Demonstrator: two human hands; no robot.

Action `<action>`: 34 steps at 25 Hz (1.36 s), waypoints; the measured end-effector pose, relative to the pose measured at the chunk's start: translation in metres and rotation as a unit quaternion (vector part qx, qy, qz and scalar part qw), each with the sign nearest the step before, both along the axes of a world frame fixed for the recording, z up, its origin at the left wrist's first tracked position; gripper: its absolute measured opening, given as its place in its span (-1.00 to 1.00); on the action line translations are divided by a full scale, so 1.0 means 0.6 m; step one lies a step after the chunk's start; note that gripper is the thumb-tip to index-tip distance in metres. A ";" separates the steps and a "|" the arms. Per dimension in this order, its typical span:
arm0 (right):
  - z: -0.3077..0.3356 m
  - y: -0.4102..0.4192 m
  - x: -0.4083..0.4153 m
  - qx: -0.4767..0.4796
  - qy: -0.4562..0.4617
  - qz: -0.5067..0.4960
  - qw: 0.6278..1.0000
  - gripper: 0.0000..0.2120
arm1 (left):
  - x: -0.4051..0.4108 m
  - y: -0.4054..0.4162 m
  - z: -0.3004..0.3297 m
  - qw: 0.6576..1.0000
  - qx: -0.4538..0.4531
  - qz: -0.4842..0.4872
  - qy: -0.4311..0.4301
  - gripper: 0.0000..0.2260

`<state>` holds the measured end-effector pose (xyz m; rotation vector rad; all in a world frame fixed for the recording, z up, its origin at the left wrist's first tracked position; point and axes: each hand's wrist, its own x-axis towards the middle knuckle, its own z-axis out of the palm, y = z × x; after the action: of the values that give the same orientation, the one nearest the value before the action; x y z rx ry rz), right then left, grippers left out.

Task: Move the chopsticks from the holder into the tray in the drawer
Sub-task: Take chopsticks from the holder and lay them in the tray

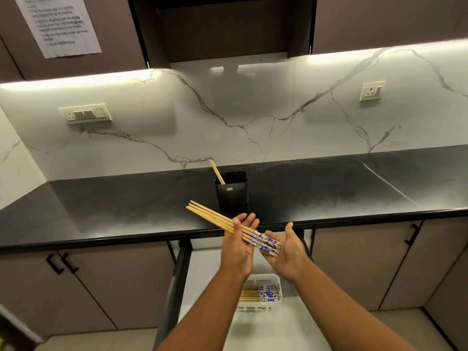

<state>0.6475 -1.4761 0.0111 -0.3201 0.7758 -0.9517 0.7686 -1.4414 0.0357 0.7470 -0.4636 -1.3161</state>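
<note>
From the head view, I hold a bundle of chopsticks across both palms above the front edge of the black surface. My left hand lies palm up under the middle of the bundle, its grip spread, fingers straight and relaxed, the sticks resting across them. My right hand is also palm up, fingers open and only lightly bent, supporting the blue-and-white patterned ends of the sticks. The plain wooden ends point up and to the left, out over the surface.

Behind my hands, the black holder stands upright on the surface near the marble wall. One last chopstick leans in it, tilted toward the left, its tip rising above the rim.

Below my forearms the drawer stands pulled out from under the surface, its floor pale. A white tray sits in it, and more chopsticks lie flat inside, side by side, their patterned ends to the right. My left forearm covers part of the tray's left side.

Cabinet doors with dark handles flank the drawer on both sides. A switch plate is fixed to the wall at left and a socket at right. A printed sheet hangs on the upper cabinet at top left, its text too blurred to read.
</note>
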 end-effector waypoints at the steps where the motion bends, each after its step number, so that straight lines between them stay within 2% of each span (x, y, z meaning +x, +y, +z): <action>1: 0.006 0.004 0.003 -0.003 0.002 -0.012 1.000 -0.25 | -0.004 0.002 -0.005 1.000 0.005 -0.002 0.006 -0.72; 4: 0.013 0.009 -0.001 -0.003 -0.010 -0.031 0.999 -0.24 | -0.014 0.007 -0.012 0.999 0.019 -0.011 0.031 -0.74; 7: 0.003 0.011 0.007 -0.015 0.008 -0.030 0.999 -0.27 | -0.053 0.025 -0.026 0.998 0.056 -0.033 0.001 -0.73; 9: -0.003 0.007 0.013 -0.035 0.065 -0.041 0.996 -0.36 | -0.057 0.030 -0.034 0.998 0.062 -0.032 -0.001 -0.72; 11: 0.004 0.008 0.017 -0.105 0.193 -0.028 0.975 -0.53 | -0.038 0.020 -0.035 0.998 0.065 -0.014 -0.001 -0.71; 12: 0.010 0.012 0.018 -0.171 0.297 -0.001 0.939 -0.57 | -0.028 0.014 -0.035 0.998 0.068 -0.006 -0.001 -0.71; 13: 0.014 0.019 0.019 -0.249 0.401 0.037 0.881 -0.53 | -0.020 0.008 -0.041 0.997 0.075 0.001 -0.005 -0.71; 15: 0.007 0.030 0.039 -0.398 0.544 0.119 0.730 -0.44 | -0.013 0.003 -0.051 0.995 0.098 0.006 -0.014 -0.72; 17: -0.011 0.034 0.065 -0.456 0.644 0.160 0.593 -0.43 | -0.013 -0.007 -0.066 0.992 0.123 -0.003 -0.033 -0.73; 18: -0.021 0.027 0.072 -0.453 0.683 0.160 0.550 -0.43 | -0.013 -0.013 -0.076 0.991 0.126 -0.016 -0.029 -0.72; 21: -0.047 -0.003 0.084 -0.425 0.754 0.185 0.466 -0.45 | -0.009 -0.026 -0.096 0.985 0.163 -0.051 -0.026 -0.69; 22: -0.056 -0.009 0.087 -0.423 0.757 0.192 0.459 -0.47 | -0.005 -0.029 -0.100 0.983 0.173 -0.056 -0.024 -0.69; 24: -0.075 -0.009 0.091 -0.421 0.743 0.184 0.486 -0.53 | 0.007 -0.031 -0.104 0.977 0.197 -0.078 -0.025 -0.68; 27: -0.124 -0.008 0.080 -0.418 0.716 0.179 0.529 -0.62 | 0.025 -0.040 -0.120 0.959 0.248 -0.104 -0.088 -0.65; 28: -0.145 -0.011 0.071 -0.416 0.713 0.187 0.532 -0.66 | 0.035 -0.041 -0.132 0.953 0.267 -0.110 -0.096 -0.64; 32: -0.209 -0.026 0.030 -0.395 0.741 0.272 0.470 -0.76 | 0.102 -0.051 -0.196 0.942 0.327 -0.066 -0.027 -0.71; 34: -0.240 -0.028 0.026 -0.374 0.734 0.314 0.472 -0.67 | 0.136 -0.059 -0.221 0.933 0.357 -0.042 -0.019 -0.75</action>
<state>0.6632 -1.4932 -0.1330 -2.2709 1.5363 0.0495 0.8501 -1.4771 -0.0972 1.3659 -0.0269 -1.5656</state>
